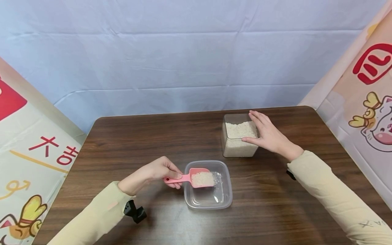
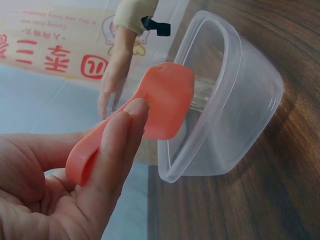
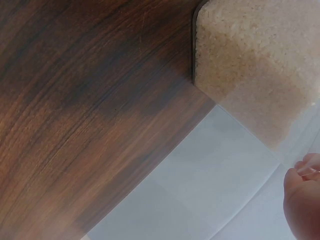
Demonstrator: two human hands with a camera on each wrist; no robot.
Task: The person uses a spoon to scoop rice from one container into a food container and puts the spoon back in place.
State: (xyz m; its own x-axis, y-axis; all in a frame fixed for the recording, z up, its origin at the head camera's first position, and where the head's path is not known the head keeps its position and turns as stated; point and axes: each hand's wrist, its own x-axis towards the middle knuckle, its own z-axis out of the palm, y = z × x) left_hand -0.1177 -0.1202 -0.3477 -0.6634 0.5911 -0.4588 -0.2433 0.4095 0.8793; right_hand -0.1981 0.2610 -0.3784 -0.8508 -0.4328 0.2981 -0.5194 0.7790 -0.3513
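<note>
My left hand (image 1: 159,173) pinches the handle of a pink scoop (image 1: 196,177) filled with white rice, held over a shallow clear plastic container (image 1: 225,199) near the table's front. In the left wrist view the scoop's pink underside (image 2: 160,107) lies against the container's rim (image 2: 227,100), and my fingers (image 2: 117,145) curl round its handle. My right hand (image 1: 266,134) rests with straight fingers against the right side of a taller clear box (image 1: 237,149) holding rice, farther back. The right wrist view shows that box's rice-filled wall (image 3: 250,65) and a fingertip (image 3: 302,172).
The dark wooden table (image 1: 128,143) carries both containers. A pale blue cloth backdrop (image 1: 183,58) hangs behind it, and printed banners stand at the left (image 1: 27,143) and right (image 1: 367,102). Black wrist camera mounts show on both sleeves.
</note>
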